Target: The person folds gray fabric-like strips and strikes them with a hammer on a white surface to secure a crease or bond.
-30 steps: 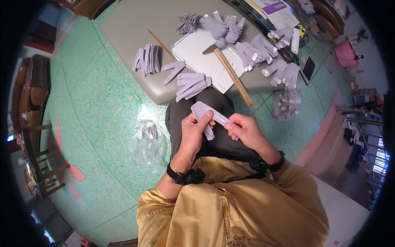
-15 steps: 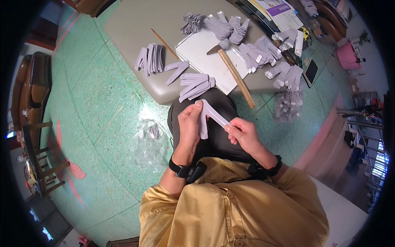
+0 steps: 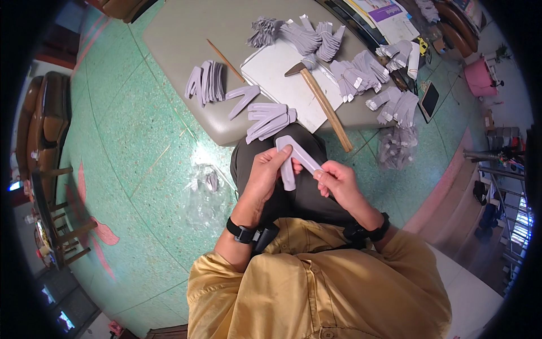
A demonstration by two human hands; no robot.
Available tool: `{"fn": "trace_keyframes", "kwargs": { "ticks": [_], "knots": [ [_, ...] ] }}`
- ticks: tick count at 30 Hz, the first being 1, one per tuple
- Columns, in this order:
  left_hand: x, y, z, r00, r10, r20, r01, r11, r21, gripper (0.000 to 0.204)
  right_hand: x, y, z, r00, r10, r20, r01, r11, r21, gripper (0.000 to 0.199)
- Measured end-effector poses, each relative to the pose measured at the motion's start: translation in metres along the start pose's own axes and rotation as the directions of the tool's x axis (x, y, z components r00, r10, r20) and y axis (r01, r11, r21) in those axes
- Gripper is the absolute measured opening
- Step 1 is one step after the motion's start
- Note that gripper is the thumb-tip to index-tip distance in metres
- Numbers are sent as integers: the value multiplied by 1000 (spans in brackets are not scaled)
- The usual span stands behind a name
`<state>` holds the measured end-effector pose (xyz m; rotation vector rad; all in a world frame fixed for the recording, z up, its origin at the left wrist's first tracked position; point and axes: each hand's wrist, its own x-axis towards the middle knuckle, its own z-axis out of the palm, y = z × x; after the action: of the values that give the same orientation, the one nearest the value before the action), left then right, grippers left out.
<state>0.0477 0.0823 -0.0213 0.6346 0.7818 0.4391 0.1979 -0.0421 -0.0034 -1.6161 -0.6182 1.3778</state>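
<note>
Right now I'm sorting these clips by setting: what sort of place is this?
Probably a small home workshop for hand piecework. Both hands fold a grey strip over the lap, stacks of grey pieces and a hammer lie on a low table, on green terrazzo floor.

Two hands, left hand (image 3: 265, 172) and right hand (image 3: 337, 182), share one folded grey strip (image 3: 293, 158) at the picture's centre. One table (image 3: 169, 39) at 12 o'clock carries one hammer (image 3: 319, 99), one white board (image 3: 282, 76), one thin wooden stick (image 3: 224, 60) and one dark phone (image 3: 429, 100) at 2 o'clock. The grey pieces there lie in about eight heaps; singly they cannot be counted
</note>
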Motion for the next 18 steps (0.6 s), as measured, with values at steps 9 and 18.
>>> {"fn": "trace_keyframes", "kwargs": {
  "ticks": [9, 18],
  "knots": [
    [-7, -11, 0, 967, -188, 172, 168, 978, 125, 19, 36, -18, -20, 988, -116, 101, 131, 980, -148, 16],
    [-17, -18, 13, 976, -178, 124, 149, 966, 211, 23, 33, -27, -2, 978, 12, 211, -37, 993, 114, 13]
  ]
}}
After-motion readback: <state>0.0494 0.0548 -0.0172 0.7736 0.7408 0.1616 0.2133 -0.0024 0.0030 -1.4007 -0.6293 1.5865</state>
